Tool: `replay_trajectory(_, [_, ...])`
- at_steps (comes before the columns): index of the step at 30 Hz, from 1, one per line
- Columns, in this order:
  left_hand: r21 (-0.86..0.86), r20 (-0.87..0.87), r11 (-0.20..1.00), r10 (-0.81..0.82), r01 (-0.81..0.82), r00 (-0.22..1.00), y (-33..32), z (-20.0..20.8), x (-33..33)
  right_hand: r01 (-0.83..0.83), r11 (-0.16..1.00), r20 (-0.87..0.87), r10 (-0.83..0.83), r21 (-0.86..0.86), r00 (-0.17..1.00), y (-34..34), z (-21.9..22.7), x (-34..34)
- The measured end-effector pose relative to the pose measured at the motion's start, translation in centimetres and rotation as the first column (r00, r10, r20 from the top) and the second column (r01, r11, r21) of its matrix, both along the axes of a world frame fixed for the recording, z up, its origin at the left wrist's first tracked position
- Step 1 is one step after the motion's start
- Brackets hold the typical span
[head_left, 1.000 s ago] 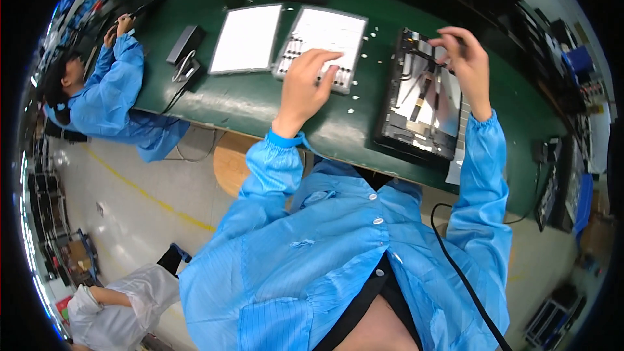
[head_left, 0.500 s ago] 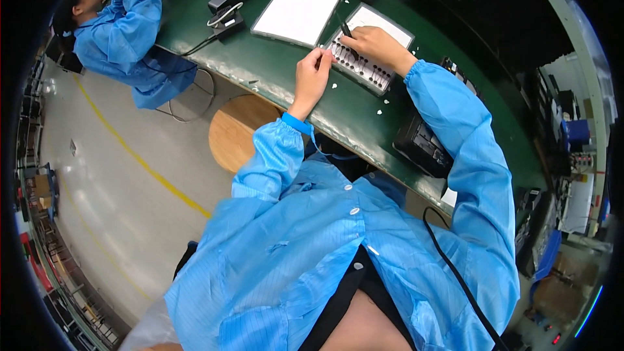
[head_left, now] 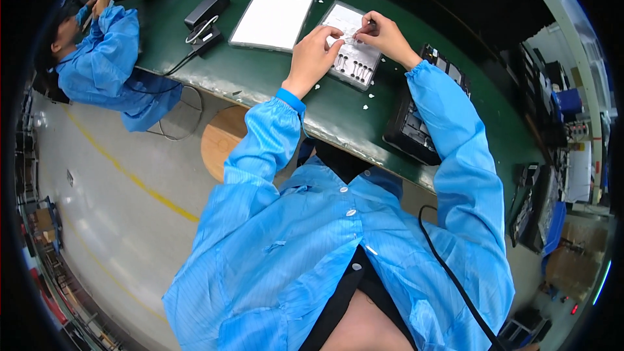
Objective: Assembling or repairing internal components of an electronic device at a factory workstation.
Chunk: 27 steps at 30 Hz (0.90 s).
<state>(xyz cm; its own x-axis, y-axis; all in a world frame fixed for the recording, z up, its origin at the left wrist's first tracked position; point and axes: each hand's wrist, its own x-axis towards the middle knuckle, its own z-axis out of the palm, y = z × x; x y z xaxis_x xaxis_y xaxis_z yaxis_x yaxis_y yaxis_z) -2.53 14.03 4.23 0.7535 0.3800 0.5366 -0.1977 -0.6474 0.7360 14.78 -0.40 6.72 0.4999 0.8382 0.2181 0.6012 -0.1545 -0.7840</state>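
A shallow clear tray [head_left: 366, 85] lies on the green bench, with a white sheet in it and several small black parts [head_left: 356, 69] with thin leads in rows at its near end. My left hand [head_left: 313, 58] is over the tray's left edge, thumb and fingers curled toward each other; anything between them is too small to name. Across from it, my right hand [head_left: 389, 38] hangs over the tray's right side with its fingertips pinched. Something small and dark shows at those fingertips, but its kind cannot be made out. A blue band [head_left: 290, 100] circles my left wrist.
Left of the tray lies another flat tray with a white sheet [head_left: 273, 18]. A black device [head_left: 416, 127] stands near my right forearm. White scraps [head_left: 365, 107] dot the bench [head_left: 338, 136]. Further left are a black adapter [head_left: 205, 40] with cables and a seated co-worker [head_left: 97, 65] in blue.
My right hand has drawn its fingers in, and the black pen-like tool no longer shows plainly. My left hand has moved up over the tray. The view has shifted slightly.
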Motion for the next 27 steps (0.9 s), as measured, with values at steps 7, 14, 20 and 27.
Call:
replay_trajectory(7, [-0.037, -0.16, 0.999, -0.024, 0.018, 0.987, -0.2, -0.6, 3.4, -0.015, 0.993, -0.164, 0.033, 0.113, 0.986, 0.2, -0.5, -0.3])
replay_trajectory(14, [-0.03, -0.206, 1.0, -0.011, 0.005, 0.978, -0.3, -0.7, 3.7, 0.104, 0.994, 0.04, -0.105, 0.036, 0.994, 0.1, 0.0, 0.0])
replay_trajectory(20, [0.205, -0.029, 0.971, 0.135, -0.127, 0.99, -0.4, -1.6, 4.2, 0.143, 0.985, -0.066, -0.138, 0.092, 0.988, 0.0, -0.5, 1.0])
replay_trajectory(27, [0.045, -0.027, 0.998, 0.055, -0.054, 0.998, -1.2, -0.1, 4.0, 0.047, 0.987, -0.219, -0.012, 0.153, 0.976, 0.2, -1.2, 1.3])
